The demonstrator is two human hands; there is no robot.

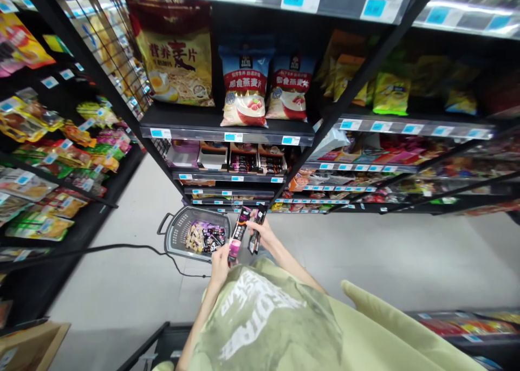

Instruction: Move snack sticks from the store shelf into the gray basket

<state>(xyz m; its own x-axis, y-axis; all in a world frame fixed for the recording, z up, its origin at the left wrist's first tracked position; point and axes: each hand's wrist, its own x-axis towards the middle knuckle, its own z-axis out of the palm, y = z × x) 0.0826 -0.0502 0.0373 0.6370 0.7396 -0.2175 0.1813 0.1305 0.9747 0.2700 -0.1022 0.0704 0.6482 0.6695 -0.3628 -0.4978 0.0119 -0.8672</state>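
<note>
- Black shelf rack [195, 134], stocked with bags and boxes, stands in front of the person.
- Grey basket [177, 236] sits on the floor [134, 284] near the rack's foot, with a heap of small packets [206, 236] inside.
- Left hand [220, 262] grips the lower end of a black-and-purple packet [239, 230], near the basket's right side.
- Right hand [262, 232], just beside it, is closed on dark packets [255, 241].

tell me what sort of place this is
Most likely a supermarket or grocery shop: price labels line the shelves, bags of oats stand on display, and a shopping basket holds a pile of small packets.
</note>
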